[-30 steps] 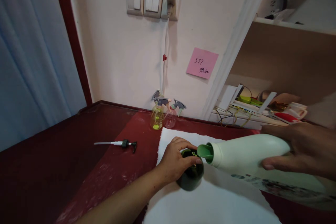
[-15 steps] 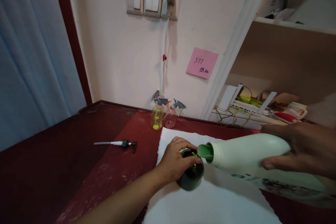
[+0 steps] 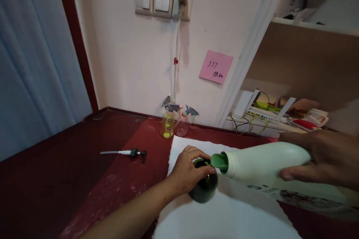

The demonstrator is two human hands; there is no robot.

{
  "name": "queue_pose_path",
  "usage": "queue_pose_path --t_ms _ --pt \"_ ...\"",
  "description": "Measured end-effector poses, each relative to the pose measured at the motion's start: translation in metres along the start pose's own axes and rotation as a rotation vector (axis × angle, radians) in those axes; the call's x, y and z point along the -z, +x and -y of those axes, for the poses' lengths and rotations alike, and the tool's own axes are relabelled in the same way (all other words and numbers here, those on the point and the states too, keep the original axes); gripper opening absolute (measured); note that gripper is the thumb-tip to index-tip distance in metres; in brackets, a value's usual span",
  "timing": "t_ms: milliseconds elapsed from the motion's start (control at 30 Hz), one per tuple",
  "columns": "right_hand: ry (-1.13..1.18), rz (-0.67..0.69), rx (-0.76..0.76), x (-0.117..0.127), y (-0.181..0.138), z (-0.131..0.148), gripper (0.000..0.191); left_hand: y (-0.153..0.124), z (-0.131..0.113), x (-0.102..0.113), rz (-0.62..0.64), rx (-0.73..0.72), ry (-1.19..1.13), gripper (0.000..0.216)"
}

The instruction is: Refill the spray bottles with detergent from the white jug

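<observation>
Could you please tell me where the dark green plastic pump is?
In the head view, the pump lies on the dark-red tabletop, left of the flat white sheet.

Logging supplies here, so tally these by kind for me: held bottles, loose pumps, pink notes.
Held bottles: 2 (dark green bottle, pale green bottle)
Loose pumps: 1 (pump with a dark head)
Pink notes: 1 (pink note on the wall)
Total: 4
</observation>
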State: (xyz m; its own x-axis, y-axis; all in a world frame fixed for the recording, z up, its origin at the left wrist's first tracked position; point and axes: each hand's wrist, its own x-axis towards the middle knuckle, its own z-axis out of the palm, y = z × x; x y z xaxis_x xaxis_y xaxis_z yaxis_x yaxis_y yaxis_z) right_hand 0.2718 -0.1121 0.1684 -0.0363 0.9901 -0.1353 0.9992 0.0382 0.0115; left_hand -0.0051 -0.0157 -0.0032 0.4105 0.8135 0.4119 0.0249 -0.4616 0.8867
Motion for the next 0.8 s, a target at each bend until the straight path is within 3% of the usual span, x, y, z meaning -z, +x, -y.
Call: queue_pose_path --t_ms 800 --pt "0.006 0.017 -0.019 0.0018 -0.0007 0.0027 0.027 -0.0004 0.0016 0.0002 0.002 -0.020 -0.001 0.026"
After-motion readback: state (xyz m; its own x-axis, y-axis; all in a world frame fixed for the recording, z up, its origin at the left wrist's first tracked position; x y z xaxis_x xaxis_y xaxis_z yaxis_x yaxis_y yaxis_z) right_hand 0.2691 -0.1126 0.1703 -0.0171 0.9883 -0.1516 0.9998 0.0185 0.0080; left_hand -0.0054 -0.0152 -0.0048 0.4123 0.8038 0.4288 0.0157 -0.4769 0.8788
